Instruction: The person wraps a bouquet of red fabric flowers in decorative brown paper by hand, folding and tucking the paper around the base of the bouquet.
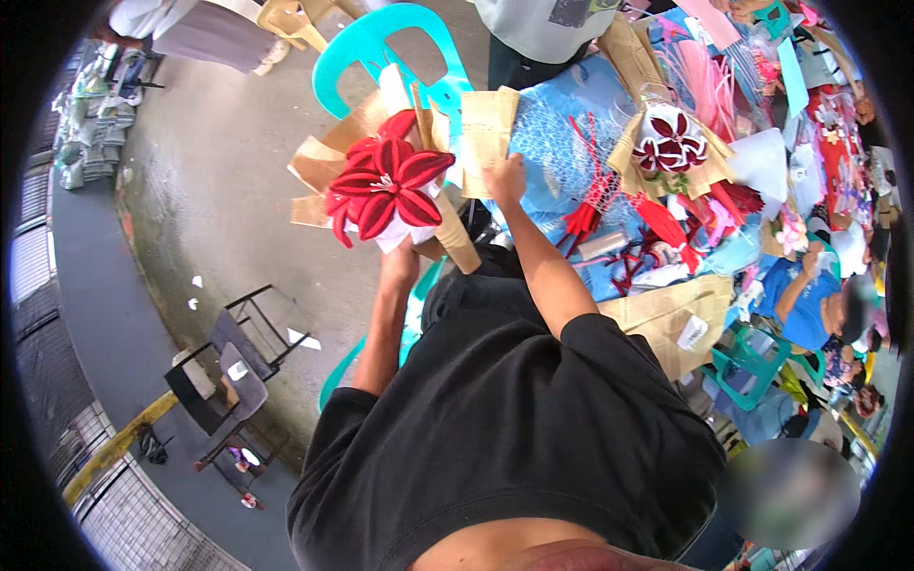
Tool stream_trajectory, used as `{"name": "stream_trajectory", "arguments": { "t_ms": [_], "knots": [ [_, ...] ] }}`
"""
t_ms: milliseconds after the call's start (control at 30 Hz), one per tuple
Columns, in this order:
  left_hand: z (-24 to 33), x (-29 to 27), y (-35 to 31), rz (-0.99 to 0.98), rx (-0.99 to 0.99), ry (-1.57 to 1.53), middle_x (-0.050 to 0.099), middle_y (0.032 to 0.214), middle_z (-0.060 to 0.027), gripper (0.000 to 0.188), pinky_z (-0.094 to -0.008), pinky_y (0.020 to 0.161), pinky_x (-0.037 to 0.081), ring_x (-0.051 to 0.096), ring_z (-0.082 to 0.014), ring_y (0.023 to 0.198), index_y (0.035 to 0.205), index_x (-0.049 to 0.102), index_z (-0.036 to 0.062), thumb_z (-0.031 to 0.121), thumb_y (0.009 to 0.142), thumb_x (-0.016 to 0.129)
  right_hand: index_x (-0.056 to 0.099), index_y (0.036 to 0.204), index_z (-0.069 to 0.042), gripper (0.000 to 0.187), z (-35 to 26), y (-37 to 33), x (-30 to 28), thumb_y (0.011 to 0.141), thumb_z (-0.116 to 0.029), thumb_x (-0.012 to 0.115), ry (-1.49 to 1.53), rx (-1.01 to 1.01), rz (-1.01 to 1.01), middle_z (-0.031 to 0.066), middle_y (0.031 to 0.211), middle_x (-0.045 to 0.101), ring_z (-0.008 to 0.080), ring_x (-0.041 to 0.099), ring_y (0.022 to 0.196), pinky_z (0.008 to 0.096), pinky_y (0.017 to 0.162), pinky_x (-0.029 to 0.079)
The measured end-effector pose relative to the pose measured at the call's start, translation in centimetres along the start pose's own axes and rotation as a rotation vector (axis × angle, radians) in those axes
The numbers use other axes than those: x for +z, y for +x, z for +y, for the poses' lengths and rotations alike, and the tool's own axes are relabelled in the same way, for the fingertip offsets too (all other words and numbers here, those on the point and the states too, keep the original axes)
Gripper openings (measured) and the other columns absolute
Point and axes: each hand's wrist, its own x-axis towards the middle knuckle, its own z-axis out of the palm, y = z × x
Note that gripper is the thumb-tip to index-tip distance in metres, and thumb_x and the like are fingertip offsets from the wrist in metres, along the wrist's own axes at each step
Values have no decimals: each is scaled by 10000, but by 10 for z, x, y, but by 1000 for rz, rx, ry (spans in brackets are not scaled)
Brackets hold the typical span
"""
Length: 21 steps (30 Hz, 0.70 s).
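Note:
In my left hand (401, 261) is a bouquet of large red fuzzy flowers (388, 186), gripped low near its base. Folded brown wrapping paper (309, 167) fans out around the blooms, with some white paper beneath them. My right hand (505, 179) is closed on the lower right edge of a separate brown paper sheet (488, 128), held upright just right of the bouquet. The bouquet's stems and most of my left fingers are hidden.
A blue-covered table (547, 114) at the right bears a dark red flower bouquet (669, 143), red stems and more brown paper (666, 319). A teal chair (333, 71) stands ahead, a dark chair (243, 381) at the left. People stand and sit nearby.

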Motion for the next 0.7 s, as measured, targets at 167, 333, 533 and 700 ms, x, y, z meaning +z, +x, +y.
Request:
{"name": "stream_trajectory", "arguments": {
  "t_ms": [167,333,533,700],
  "knots": [
    [39,45,10,-50,-80,-163,491,1145,-76,604,-351,876,403,501,-199,1051,1234,351,24,177,727,641,447,985,4,432,40,34,22,656,-179,659,298,10,-50,186,885,590,330,595,808,410,722,479],
    [11,48,32,-172,-233,-140,531,1081,-96,570,-346,836,439,542,-220,996,1205,380,-17,203,734,613,518,947,26,429,95,32,-34,638,-216,691,424,-7,-33,197,902,599,345,591,817,401,733,461],
    [-7,117,35,-397,-417,-88,572,1007,-84,516,-347,807,467,575,-200,935,1161,440,-13,201,727,619,510,1111,45,521,88,-56,-174,767,-315,664,879,-69,-336,131,1019,589,215,567,910,319,767,451],
    [-19,175,25,-574,-434,-72,595,927,-84,313,-311,726,487,602,-168,827,1029,525,-4,37,733,620,544,1085,22,487,89,-94,-216,749,-301,689,991,-149,-337,101,962,601,154,561,872,280,769,435]
  ]
}}
